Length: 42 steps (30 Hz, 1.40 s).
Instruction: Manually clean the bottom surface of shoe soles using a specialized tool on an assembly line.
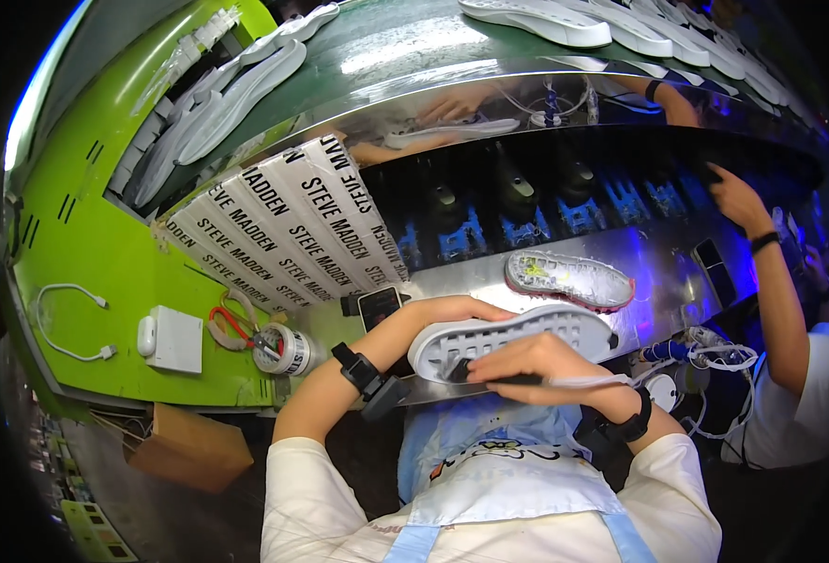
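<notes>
At far left, a white looped cable [72,319] lies on a bright green worktop [67,244], well to the left of the light grey oblong shoe sole [499,336], which serves as landmark. Nearer the sole, still to its left, are a flat white rectangular box [175,342], a pair of scissors with orange-red handles [230,322] and a white cylindrical tub [297,350]. Beyond the sole to the left leans a large white carton with dark printing [288,220]; between them rests a dark-framed device with a pale screen [379,306]. The left hand [466,308] grasps the sole along its far-left rim, the thumb hidden. The sole itself, gridded face upward, is held at the near edge of a shiny metal bench [452,279]. The right hand [538,364] is closed around a slim dark tool [518,379], mostly covered, its tip over the sole's near-left part. Just beyond the sole lies a second sole with a whitish gridded face and reddish edge [569,280]. To the right of the sole are a black rectangular phone-like object [713,269], pale coiled tubing [729,359] and, farther beyond, a co-worker's hand [741,204], its grip unclear.
</notes>
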Available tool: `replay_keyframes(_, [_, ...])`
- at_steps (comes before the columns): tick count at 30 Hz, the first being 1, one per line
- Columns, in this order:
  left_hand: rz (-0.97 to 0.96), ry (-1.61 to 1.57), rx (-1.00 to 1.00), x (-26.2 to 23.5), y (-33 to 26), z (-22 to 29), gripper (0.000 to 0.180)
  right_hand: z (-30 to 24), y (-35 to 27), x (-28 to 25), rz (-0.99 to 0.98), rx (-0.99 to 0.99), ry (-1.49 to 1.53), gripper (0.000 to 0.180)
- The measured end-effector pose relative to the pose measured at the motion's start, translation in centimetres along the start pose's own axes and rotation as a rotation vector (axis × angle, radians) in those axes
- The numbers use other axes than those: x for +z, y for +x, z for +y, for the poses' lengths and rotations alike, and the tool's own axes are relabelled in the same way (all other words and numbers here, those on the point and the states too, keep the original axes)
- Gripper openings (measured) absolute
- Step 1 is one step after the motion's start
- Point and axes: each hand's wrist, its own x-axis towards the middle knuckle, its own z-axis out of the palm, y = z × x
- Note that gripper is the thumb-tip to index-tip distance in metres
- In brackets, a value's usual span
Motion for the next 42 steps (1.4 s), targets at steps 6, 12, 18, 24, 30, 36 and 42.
replay_keyframes(6, [-0.027, 0.023, -0.152, -0.1, 0.4, 0.1, 0.045, -0.8, -1.1, -2.7, -0.086, -0.107, -0.46, 0.023])
replay_keyframes(12, [-0.084, -0.312, 0.317, -8.9, 0.6, -5.9, 0.06, -2.0, -4.7, -6.1, 0.065, 0.058, 0.009, 0.027])
replay_keyframes(18, [-0.138, -0.683, 0.928, 6.1, 2.7, -6.5, 0.088, -0.7, -2.8, -2.2, 0.367, 0.335, 0.394, 0.029])
replay_keyframes(24, [-0.591, -1.037, 0.869, 6.4, 4.7, -9.2, 0.082, 1.6, 1.4, -1.8, 0.94, 0.08, -0.423, 0.024])
replay_keyframes(30, [-0.636, -0.96, 1.205, 3.7, 7.3, -9.8, 0.06, 0.6, 0.6, 5.1, 0.497, -0.196, -0.5, 0.024])
replay_keyframes(36, [-0.471, -1.214, 1.135, 5.0, 5.5, -8.0, 0.071, 1.2, 0.7, 4.2, 0.406, -0.178, -0.531, 0.026])
replay_keyframes(42, [-0.345, -1.105, 1.147, 0.9, 4.7, -8.6, 0.078, 0.1, 1.4, 1.3, 0.42, -0.119, -0.514, 0.023])
